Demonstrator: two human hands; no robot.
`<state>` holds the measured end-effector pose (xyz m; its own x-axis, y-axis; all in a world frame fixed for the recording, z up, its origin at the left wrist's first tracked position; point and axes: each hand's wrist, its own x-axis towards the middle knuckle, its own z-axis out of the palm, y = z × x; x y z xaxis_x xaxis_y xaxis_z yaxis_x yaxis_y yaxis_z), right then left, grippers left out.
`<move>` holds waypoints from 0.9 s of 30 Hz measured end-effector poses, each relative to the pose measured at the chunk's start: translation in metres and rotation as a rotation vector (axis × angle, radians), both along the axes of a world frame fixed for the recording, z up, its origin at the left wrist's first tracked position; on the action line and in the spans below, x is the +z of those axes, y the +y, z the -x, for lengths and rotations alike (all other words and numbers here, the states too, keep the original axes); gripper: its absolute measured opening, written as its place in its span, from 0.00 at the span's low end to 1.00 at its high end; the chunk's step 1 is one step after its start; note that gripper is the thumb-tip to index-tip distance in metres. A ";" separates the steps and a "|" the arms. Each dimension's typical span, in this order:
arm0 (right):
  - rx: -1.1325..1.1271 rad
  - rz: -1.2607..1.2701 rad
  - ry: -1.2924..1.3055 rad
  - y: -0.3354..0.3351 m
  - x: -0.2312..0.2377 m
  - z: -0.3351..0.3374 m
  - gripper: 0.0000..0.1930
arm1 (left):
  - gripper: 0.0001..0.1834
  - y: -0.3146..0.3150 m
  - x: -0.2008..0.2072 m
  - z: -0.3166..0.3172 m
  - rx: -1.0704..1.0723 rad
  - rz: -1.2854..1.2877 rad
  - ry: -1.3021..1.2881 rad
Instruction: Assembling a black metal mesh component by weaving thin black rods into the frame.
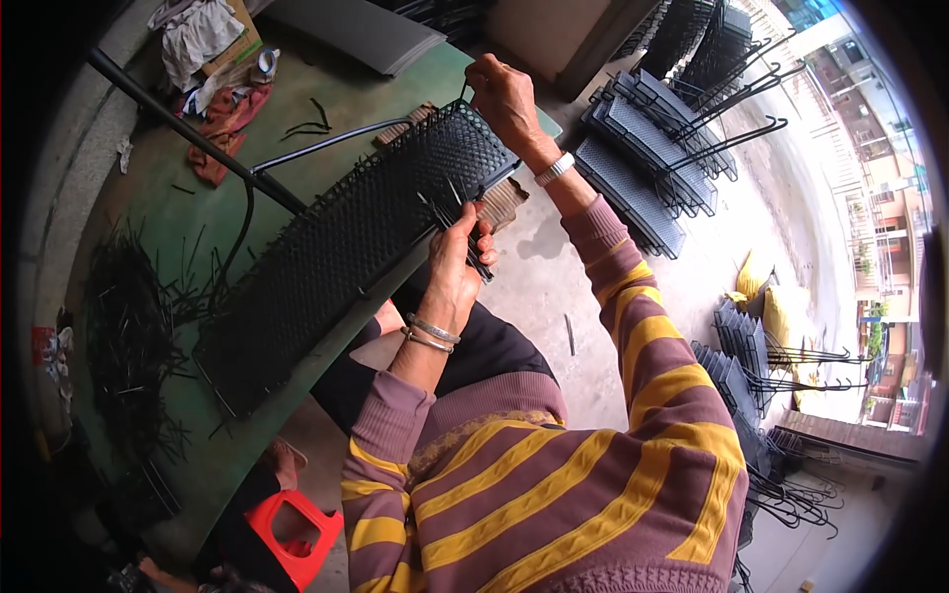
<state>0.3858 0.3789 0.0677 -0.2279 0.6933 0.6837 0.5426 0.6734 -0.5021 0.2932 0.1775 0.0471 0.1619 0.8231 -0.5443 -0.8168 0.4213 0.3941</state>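
Note:
A long black woven mesh panel on a dark frame lies slantwise across the green table. My left hand is closed around a bunch of thin black strips beside the panel's near edge. At the panel's far right corner my right hand is closed, its fingertips pinched at the rim. What they pinch there is too small to make out, perhaps a strip end. Short ends stick up along the panel's far edge.
A heap of loose black strips covers the table's left end. Rags and a cardboard box sit at the back left. Stacked black racks with hooked rods stand on the floor at right. A red plastic stool is below, near another person.

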 end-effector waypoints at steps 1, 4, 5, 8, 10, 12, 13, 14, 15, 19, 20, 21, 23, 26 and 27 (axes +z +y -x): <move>0.063 -0.016 0.003 -0.002 0.001 0.000 0.02 | 0.11 0.000 0.000 0.000 0.004 -0.003 0.000; 0.030 -0.016 -0.007 -0.007 0.003 0.003 0.03 | 0.12 -0.001 -0.001 0.002 0.015 -0.054 -0.011; 0.032 -0.016 -0.009 -0.007 0.004 0.003 0.03 | 0.13 -0.002 0.000 0.002 0.017 -0.057 -0.006; -0.056 -0.064 -0.094 0.000 0.005 0.001 0.03 | 0.13 -0.004 -0.002 0.003 0.023 -0.071 -0.007; -0.060 -0.022 -0.031 0.002 0.001 0.003 0.04 | 0.14 -0.004 -0.004 0.003 0.031 -0.085 -0.012; -0.037 0.042 -0.018 0.003 -0.004 0.001 0.04 | 0.14 -0.003 -0.006 0.004 0.040 -0.071 0.007; -0.013 0.114 -0.007 -0.001 -0.005 0.001 0.04 | 0.14 -0.004 -0.007 0.004 0.045 -0.069 0.006; -0.009 0.115 -0.009 -0.004 -0.005 0.002 0.04 | 0.13 -0.004 -0.007 0.004 0.061 -0.066 0.019; -0.015 0.129 -0.045 -0.008 -0.006 0.002 0.04 | 0.13 -0.004 -0.007 0.004 0.077 -0.062 0.032; -0.089 0.135 -0.192 -0.008 0.003 0.000 0.05 | 0.13 -0.005 -0.001 0.005 0.096 -0.047 0.055; -0.091 0.134 -0.193 -0.007 0.004 0.000 0.05 | 0.13 -0.004 -0.001 0.005 0.091 -0.046 0.040; -0.037 0.100 -0.188 -0.007 0.004 0.001 0.05 | 0.13 -0.003 0.000 0.005 0.087 -0.045 0.026; -0.001 0.088 -0.203 -0.004 0.003 0.000 0.06 | 0.13 -0.002 0.002 0.004 0.084 -0.034 0.034; -0.076 0.136 -0.248 0.000 0.004 -0.003 0.07 | 0.13 -0.001 0.001 0.001 0.087 -0.026 0.053; -0.079 0.135 -0.248 0.002 0.005 -0.004 0.07 | 0.13 -0.001 0.000 0.001 0.091 -0.029 0.063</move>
<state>0.3900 0.3805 0.0722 -0.3183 0.7964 0.5143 0.7076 0.5606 -0.4301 0.2924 0.1769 0.0474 0.0520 0.8483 -0.5269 -0.8245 0.3342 0.4567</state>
